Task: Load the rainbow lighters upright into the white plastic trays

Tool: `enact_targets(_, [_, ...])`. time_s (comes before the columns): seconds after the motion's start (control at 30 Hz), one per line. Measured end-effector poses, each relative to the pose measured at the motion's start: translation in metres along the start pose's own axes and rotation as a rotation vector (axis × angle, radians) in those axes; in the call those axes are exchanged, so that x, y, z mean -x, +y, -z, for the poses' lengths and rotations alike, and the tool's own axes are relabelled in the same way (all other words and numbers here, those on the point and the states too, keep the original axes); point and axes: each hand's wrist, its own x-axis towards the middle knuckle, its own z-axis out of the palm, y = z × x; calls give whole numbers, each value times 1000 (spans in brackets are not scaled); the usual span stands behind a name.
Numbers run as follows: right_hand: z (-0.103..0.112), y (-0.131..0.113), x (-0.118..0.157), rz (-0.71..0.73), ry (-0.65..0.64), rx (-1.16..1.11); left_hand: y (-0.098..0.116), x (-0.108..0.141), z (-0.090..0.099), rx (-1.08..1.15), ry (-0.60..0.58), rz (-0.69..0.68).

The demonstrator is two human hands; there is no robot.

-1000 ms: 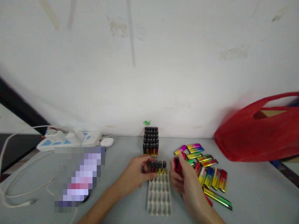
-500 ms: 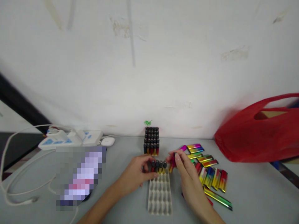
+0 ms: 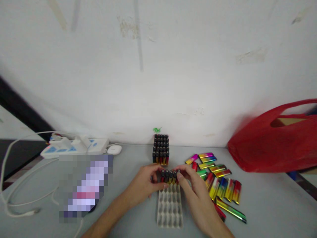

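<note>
A pale tray (image 3: 169, 209) with rows of small cells lies in front of me. Several black-topped lighters (image 3: 170, 176) stand side by side in its far row. My left hand (image 3: 146, 180) is closed around the left end of that row, thumb in front and fingers behind. At the right end, my right hand (image 3: 192, 185) pinches the last lighter (image 3: 178, 175) between thumb and fingers. Behind the tray stands a block of upright lighters (image 3: 160, 150) with black tops. Loose lighters (image 3: 223, 188) in bright metallic colours lie right of my right hand.
A blurred-out phone (image 3: 86, 186), a power strip (image 3: 74, 148) with white cables and a small white case (image 3: 114, 150) are on the left. A red bag (image 3: 269, 142) lies at the right, against the white wall.
My right hand has moved left with its lighter, which now stands at the right end of the row. More of the loose lighters show. My left hand has hardly moved.
</note>
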Motion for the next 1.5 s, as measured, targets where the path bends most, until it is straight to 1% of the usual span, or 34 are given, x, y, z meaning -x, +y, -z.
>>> enact_targets(0.13, [2, -3, 1, 31, 2, 59, 0, 0, 0, 0, -3, 6])
enact_targets(0.23, [9, -3, -6, 65, 64, 155, 0, 0, 0, 0, -3, 18])
enact_targets(0.3, [15, 0, -13, 140, 155, 317, 0, 0, -1, -2, 2, 20])
enact_targets(0.37, [22, 6, -20, 238, 243, 543, -1, 0, -1, -1, 5, 22])
enact_targets(0.43, [26, 14, -25, 286, 279, 779, -2, 0, -1, 1, 4, 26])
enact_targets(0.5, [28, 22, -27, 278, 258, 962, -3, -1, -1, 3, 0, 29])
enact_targets(0.6, [25, 29, -26, 241, 168, 1089, -3, -1, -1, 3, 2, 25])
enact_targets(0.7, [22, 27, -23, 243, 80, 1093, -3, 0, -1, 7, 11, 22])
enact_targets(0.83, [21, 17, -23, 325, -37, 1008, -4, 0, -2, 8, 17, 20])
enact_targets(0.9, [21, 15, -23, 362, -70, 985, -5, 0, -2, 5, 15, 20])
enact_targets(1.03, [21, 22, -24, 361, -38, 1056, -3, -1, -2, -7, 16, 6])
enact_targets(1.1, [21, 26, -25, 352, -59, 1069, -2, -1, -2, -15, 20, -5])
enact_targets(1.23, [22, 25, -26, 360, -121, 1001, -1, -1, -2, -25, 23, -3])
enact_targets(1.3, [22, 22, -26, 354, -132, 946, -1, 0, -2, -27, 21, -1])
enact_targets(1.4, [23, 18, -26, 344, -115, 889, -1, 0, -2, -28, 17, -4])
enact_targets(1.5, [23, 16, -26, 340, -90, 889, 1, 0, -2, -32, 22, -10])
